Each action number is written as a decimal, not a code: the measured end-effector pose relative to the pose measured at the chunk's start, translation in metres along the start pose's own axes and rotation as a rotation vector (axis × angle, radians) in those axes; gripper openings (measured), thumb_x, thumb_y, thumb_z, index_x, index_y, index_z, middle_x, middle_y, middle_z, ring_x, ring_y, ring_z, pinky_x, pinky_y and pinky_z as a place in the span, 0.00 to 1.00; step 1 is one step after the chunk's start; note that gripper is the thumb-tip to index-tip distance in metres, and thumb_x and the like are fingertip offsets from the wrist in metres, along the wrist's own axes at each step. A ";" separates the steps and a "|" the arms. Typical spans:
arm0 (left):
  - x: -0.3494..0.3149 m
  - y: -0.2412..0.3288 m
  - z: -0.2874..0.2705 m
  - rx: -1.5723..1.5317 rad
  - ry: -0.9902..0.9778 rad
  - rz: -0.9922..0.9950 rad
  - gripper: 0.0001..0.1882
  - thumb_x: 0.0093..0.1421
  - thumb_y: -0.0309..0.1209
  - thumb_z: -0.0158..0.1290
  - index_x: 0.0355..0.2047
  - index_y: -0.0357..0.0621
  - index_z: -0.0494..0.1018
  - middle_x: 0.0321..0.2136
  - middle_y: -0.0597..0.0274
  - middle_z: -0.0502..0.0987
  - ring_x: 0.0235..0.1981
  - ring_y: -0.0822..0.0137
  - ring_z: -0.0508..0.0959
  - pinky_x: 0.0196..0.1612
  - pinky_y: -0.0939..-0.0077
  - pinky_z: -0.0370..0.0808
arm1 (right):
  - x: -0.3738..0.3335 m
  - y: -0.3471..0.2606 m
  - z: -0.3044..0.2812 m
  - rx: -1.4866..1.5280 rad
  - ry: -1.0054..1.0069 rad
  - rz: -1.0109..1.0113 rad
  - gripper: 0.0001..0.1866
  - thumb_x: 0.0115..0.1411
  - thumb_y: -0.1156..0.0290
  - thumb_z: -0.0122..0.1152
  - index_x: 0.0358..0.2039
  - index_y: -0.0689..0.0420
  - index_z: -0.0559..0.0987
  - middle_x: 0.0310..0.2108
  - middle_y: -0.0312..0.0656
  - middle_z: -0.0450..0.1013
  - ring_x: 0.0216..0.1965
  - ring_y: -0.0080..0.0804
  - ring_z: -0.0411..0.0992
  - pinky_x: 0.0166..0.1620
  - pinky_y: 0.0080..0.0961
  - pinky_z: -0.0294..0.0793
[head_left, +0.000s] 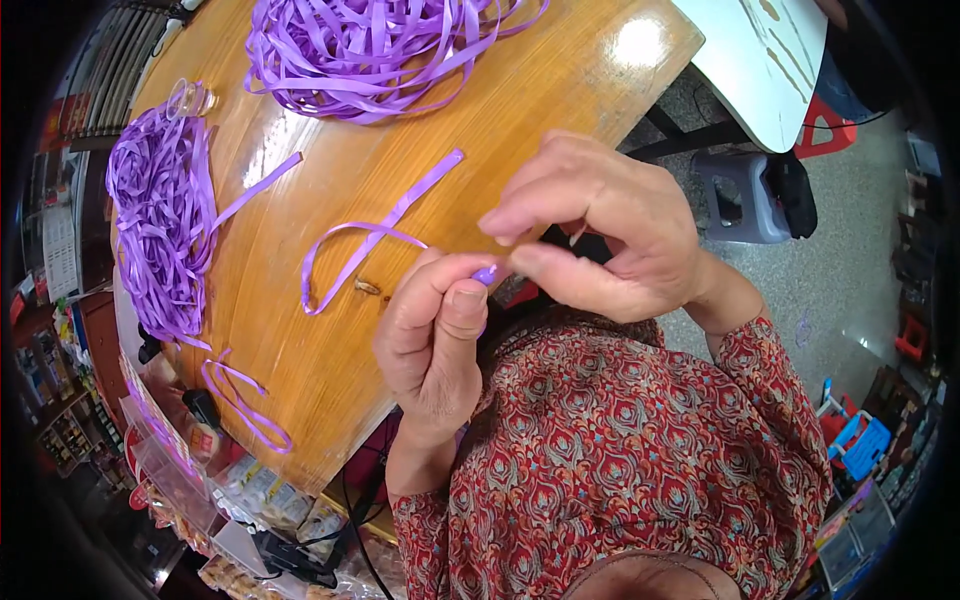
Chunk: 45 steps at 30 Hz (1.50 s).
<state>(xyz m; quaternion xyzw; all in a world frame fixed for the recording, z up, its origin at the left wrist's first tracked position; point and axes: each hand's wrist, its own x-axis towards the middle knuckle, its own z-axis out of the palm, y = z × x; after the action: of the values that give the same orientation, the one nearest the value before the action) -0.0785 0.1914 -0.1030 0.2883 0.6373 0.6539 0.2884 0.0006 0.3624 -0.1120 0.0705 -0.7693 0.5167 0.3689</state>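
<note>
My left hand [428,345] pinches a purple ribbon [485,274] between thumb and fingers, just over the table's near edge. A bit of it bulges above the thumb, and its length [392,215] trails away in a loop on the tabletop. My right hand [610,225] hovers close on the right. Its thumb and forefinger are curved toward the ribbon with a small gap between them, and I see nothing held there. Part of its other fingers is hidden behind.
The wooden table [300,380] carries a large purple ribbon heap [360,60] at the far side and another ribbon pile [160,220] at left. A clear round container [190,98] sits by that pile. A short ribbon piece [245,405] lies near left. A grey stool [738,200] stands right.
</note>
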 end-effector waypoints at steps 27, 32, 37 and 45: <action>-0.001 -0.011 -0.011 0.224 -0.050 0.251 0.09 0.57 0.20 0.54 0.39 0.32 0.73 0.25 0.59 0.72 0.22 0.71 0.66 0.25 0.82 0.62 | 0.000 0.009 0.016 -0.234 0.069 -0.263 0.11 0.39 0.87 0.61 0.25 0.62 0.73 0.19 0.39 0.67 0.17 0.33 0.65 0.19 0.25 0.62; 0.001 -0.006 -0.007 0.291 -0.029 0.323 0.13 0.56 0.20 0.54 0.43 0.33 0.72 0.26 0.59 0.72 0.24 0.72 0.67 0.27 0.82 0.63 | -0.002 0.010 0.016 -0.246 0.076 -0.254 0.11 0.39 0.87 0.61 0.25 0.62 0.72 0.19 0.39 0.67 0.18 0.33 0.65 0.19 0.26 0.62; 0.011 -0.007 -0.012 0.240 -0.083 0.337 0.11 0.56 0.22 0.55 0.41 0.33 0.72 0.32 0.57 0.72 0.30 0.71 0.68 0.31 0.81 0.65 | -0.002 0.016 0.021 -0.294 0.046 -0.339 0.08 0.43 0.86 0.60 0.25 0.63 0.73 0.19 0.39 0.67 0.17 0.32 0.64 0.18 0.25 0.62; 0.012 0.003 -0.011 0.263 -0.195 0.283 0.05 0.58 0.23 0.52 0.33 0.33 0.71 0.23 0.58 0.70 0.23 0.68 0.67 0.25 0.78 0.63 | -0.002 0.019 0.016 -0.330 0.013 -0.543 0.05 0.42 0.87 0.52 0.22 0.66 0.73 0.16 0.39 0.64 0.13 0.27 0.60 0.14 0.21 0.56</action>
<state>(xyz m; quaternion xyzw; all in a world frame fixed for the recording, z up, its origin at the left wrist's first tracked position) -0.0950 0.1931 -0.1004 0.4717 0.6394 0.5682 0.2139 -0.0156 0.3577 -0.1305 0.2094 -0.7935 0.2679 0.5047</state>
